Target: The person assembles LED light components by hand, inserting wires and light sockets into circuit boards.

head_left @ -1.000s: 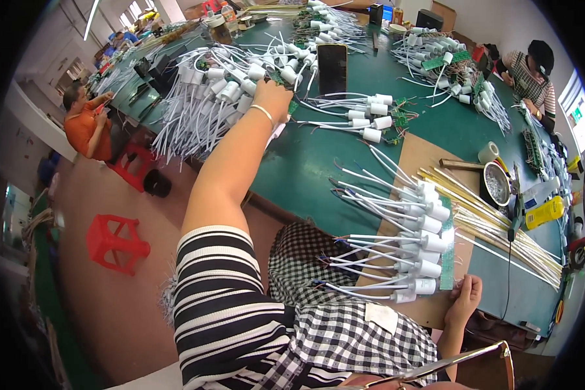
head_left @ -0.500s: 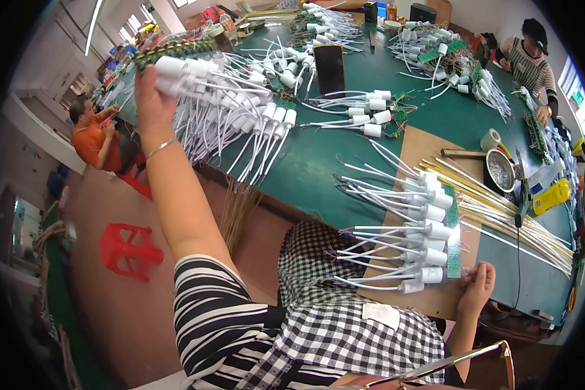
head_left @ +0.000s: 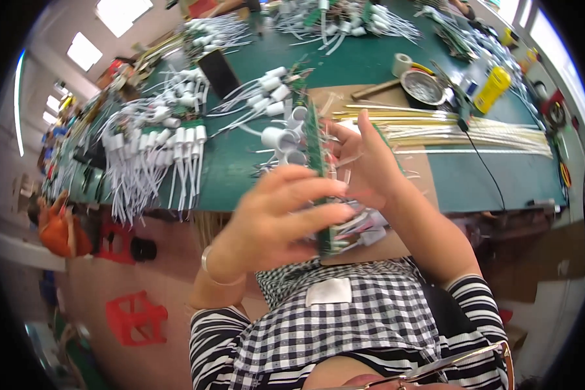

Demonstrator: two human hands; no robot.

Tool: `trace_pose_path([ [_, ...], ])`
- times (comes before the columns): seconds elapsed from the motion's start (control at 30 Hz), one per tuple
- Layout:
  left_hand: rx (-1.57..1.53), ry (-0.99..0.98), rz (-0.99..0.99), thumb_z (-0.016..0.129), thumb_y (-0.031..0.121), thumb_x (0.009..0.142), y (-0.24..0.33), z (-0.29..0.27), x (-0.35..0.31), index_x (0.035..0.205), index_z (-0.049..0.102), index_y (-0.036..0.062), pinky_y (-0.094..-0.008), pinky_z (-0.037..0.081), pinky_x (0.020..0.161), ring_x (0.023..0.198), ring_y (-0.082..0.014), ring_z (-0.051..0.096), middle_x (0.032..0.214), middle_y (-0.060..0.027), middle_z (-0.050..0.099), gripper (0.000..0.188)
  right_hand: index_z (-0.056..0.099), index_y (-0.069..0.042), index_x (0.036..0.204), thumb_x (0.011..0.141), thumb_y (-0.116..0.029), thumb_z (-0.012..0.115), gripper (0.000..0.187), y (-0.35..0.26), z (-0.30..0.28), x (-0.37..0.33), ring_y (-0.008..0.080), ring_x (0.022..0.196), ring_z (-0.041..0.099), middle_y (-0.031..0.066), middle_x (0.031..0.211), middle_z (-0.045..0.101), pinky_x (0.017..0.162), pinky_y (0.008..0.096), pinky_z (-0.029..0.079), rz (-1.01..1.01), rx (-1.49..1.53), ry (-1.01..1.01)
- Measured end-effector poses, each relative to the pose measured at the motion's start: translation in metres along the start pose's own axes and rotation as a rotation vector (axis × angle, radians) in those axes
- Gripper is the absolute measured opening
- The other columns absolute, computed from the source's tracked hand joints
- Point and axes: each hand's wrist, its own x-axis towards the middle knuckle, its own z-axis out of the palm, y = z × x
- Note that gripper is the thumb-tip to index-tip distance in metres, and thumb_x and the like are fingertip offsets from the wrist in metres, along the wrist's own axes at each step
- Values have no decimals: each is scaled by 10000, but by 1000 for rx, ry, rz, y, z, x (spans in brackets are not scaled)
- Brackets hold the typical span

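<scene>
A narrow green circuit board (head_left: pixel 315 146) stands tilted on edge in front of me, with white lamp sockets (head_left: pixel 281 140) along its left side and thin wires on its right. My left hand (head_left: pixel 283 218), smeared by motion, reaches round the lower part of this board; its thumb is hidden. My right hand (head_left: pixel 370 162) is by the board's right face, thumb raised and apart, fingertips close to the thin wires; whether they touch is unclear. Beneath the hands, more white sockets (head_left: pixel 372 229) lie on a brown cardboard sheet (head_left: pixel 419 172), partly covered.
Bundles of white sockets with cables (head_left: pixel 153 149) fill the table's left. A dark phone-like slab (head_left: pixel 219 73) lies near them. To the right are thin yellowish rods (head_left: pixel 461 133), a round metal bowl (head_left: pixel 424 88), a tape roll (head_left: pixel 402 64) and a yellow bottle (head_left: pixel 493 90). A red stool (head_left: pixel 136 317) stands on the floor.
My left hand has come from the socket heap at far left to the front middle. My right hand has moved up and inward. A board now stands on edge between them. The view has turned right.
</scene>
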Motion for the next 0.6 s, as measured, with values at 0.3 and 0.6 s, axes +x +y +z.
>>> trace_pose_path([
  [0.3,-98,96,-9,718,109,664,-41,45,31,1155,557,45,-334,437,862,1009,-280,555,1147,-115,570,521,426,-66,1200,890,-581,295,615,-19,-26,-56,255,918,589,116,1040,571,787,405,492,17,-71,225],
  [0.6,-629,-210,-582,691,168,743,-77,81,41,942,603,0,-273,446,684,754,-132,547,807,-70,586,274,514,-10,1036,858,-121,578,219,-21,-26,-81,78,691,561,34,823,593,592,223,464,49,-844,277],
])
